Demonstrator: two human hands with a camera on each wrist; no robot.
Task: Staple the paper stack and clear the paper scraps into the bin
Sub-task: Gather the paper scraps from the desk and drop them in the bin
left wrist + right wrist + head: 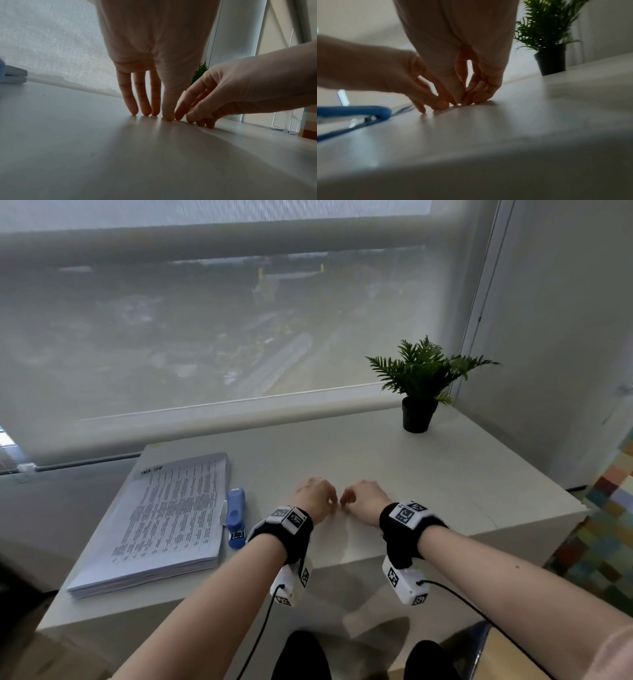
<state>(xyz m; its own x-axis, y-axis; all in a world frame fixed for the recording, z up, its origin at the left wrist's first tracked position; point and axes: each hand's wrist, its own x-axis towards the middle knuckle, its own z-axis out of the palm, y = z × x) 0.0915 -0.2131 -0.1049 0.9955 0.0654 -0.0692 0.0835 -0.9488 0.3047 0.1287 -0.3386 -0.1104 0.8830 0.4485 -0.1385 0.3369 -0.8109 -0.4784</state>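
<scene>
A thick stack of printed paper [168, 518] lies at the left of the white table [411, 474]. Right beside it lies a blue stapler [235, 513], which the right wrist view shows low at the left [359, 111]. My left hand [334, 501] and right hand [344, 501] stand close together in the middle of the table, fingertips down on the bare surface. In the left wrist view the left fingers [145, 108] point straight down onto the table. The right hand [464, 102] has thumb and fingertips gathered at the surface, with nothing clearly between them. No scraps or bin show.
A small green plant in a black pot [419, 392] stands at the table's back right corner. A window with a lowered blind runs behind the table. The table's front edge is just under my wrists. A patterned floor [609, 525] shows at the right.
</scene>
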